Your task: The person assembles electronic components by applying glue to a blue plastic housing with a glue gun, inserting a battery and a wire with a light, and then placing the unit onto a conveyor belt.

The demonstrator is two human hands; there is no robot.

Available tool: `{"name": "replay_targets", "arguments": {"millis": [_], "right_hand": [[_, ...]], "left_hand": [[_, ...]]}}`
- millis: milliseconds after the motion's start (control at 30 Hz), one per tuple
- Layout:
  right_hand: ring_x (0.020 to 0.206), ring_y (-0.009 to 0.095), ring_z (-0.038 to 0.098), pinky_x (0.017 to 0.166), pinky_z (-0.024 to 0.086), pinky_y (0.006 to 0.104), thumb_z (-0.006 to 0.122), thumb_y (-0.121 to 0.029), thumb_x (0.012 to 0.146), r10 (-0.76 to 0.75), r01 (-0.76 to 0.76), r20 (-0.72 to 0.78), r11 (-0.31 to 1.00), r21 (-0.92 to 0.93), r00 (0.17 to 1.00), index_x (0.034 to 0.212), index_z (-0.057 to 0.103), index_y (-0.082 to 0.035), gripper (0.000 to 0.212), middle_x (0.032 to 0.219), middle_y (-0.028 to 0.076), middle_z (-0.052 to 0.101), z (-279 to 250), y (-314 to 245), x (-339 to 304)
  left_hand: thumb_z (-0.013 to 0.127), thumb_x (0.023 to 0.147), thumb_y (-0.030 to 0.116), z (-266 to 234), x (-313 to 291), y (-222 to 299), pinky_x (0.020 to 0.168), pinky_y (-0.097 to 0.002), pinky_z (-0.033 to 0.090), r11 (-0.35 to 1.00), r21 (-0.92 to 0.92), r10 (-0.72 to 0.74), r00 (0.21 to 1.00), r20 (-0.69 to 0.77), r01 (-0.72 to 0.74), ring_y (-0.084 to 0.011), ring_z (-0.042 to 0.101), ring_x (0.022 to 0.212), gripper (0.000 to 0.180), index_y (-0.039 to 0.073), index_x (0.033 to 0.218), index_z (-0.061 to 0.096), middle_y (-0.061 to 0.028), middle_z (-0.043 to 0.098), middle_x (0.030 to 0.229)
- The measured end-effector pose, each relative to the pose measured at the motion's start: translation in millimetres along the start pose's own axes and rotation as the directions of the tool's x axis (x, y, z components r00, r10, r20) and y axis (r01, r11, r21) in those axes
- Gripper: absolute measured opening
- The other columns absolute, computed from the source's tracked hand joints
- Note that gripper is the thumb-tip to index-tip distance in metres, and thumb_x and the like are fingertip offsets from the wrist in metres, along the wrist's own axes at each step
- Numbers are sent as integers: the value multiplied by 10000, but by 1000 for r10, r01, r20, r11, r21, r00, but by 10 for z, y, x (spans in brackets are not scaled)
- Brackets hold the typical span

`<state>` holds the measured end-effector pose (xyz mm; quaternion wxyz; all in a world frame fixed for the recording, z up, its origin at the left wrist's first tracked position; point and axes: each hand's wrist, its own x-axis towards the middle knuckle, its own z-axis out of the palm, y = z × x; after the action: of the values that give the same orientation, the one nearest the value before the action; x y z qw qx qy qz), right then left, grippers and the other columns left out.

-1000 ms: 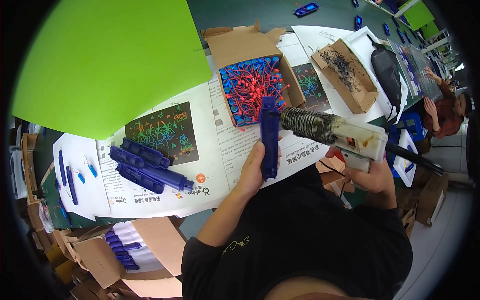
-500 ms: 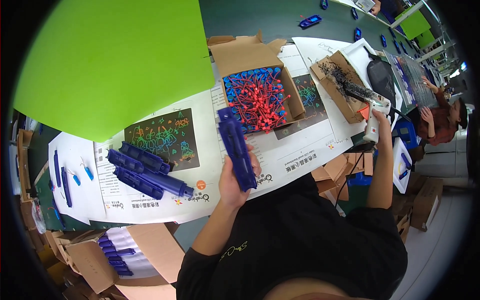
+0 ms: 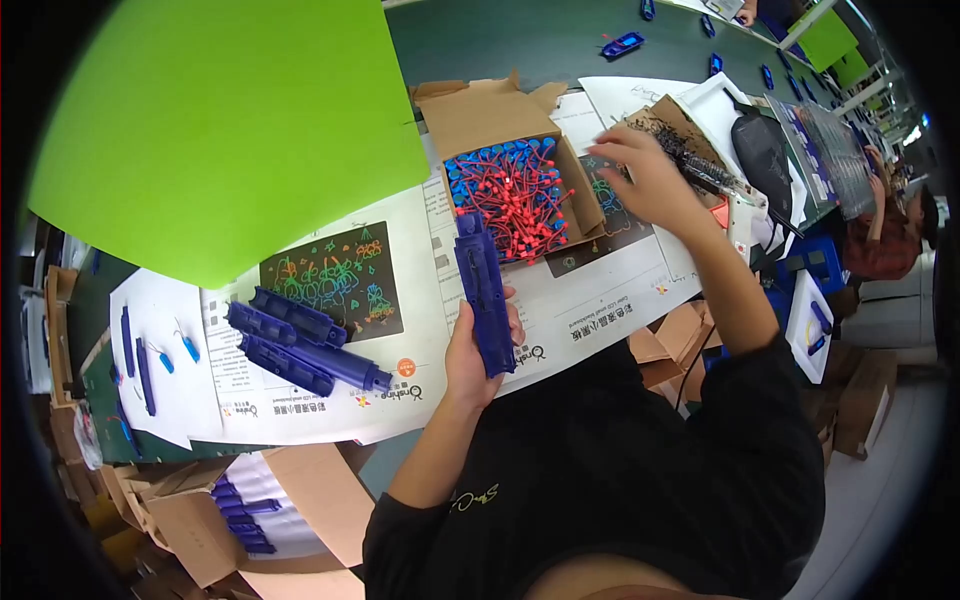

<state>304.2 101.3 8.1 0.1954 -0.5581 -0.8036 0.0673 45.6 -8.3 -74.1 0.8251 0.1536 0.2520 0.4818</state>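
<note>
My left hand (image 3: pixel 467 362) is wrapped round a long dark-blue plastic boat hull (image 3: pixel 484 300), its hollow side turned up. My right hand (image 3: pixel 652 180) is raised with the fingers spread and nothing in them, to the right of an open cardboard box (image 3: pixel 588 200). That box is packed with blue cylindrical batteries (image 3: pixel 480 168) that have red wires and red plugs. Beyond my right wrist lies a white gun-shaped tool (image 3: pixel 742 218) with a dark ribbed barrel, partly hidden by my arm. Several more blue hulls (image 3: pixel 300 340) are piled on the paper to the left.
A big green panel (image 3: pixel 220 130) rises at the left. Two blue batteries with wires (image 3: pixel 191 347) and thin blue parts (image 3: pixel 146 375) lie at far left. A shallow carton (image 3: pixel 665 118) holds dark scraps. Finished-looking boats (image 3: pixel 622 45) stand farther back; another person (image 3: pixel 885 235) sits right.
My right hand has let go of the white gun-shaped tool and moved left toward the battery box, fingers spread. The hull in my left hand has turned slightly more upright.
</note>
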Motion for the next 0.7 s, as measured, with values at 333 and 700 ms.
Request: {"name": "replay_targets", "arguments": {"millis": [333, 700], "right_hand": [[1014, 280, 539, 844, 444, 335, 628, -38, 745, 139, -145, 41, 963, 226, 989, 972, 655, -92, 235, 1078, 80, 565, 148, -30, 131], [825, 229, 574, 730, 468, 311, 649, 4, 732, -144, -86, 402, 861, 502, 904, 1172, 523, -64, 463, 890, 65, 567, -165, -977, -422]], "left_hand": [[233, 956, 434, 5, 2, -41, 599, -280, 365, 999, -39, -20, 1000, -17, 19, -156, 460, 642, 505, 11, 1137, 442, -56, 489, 756], [553, 892, 230, 353, 115, 85, 586, -225, 425, 826, 561, 35, 999, 40, -51, -85, 517, 653, 344, -7, 1125, 467, -46, 558, 832]]}}
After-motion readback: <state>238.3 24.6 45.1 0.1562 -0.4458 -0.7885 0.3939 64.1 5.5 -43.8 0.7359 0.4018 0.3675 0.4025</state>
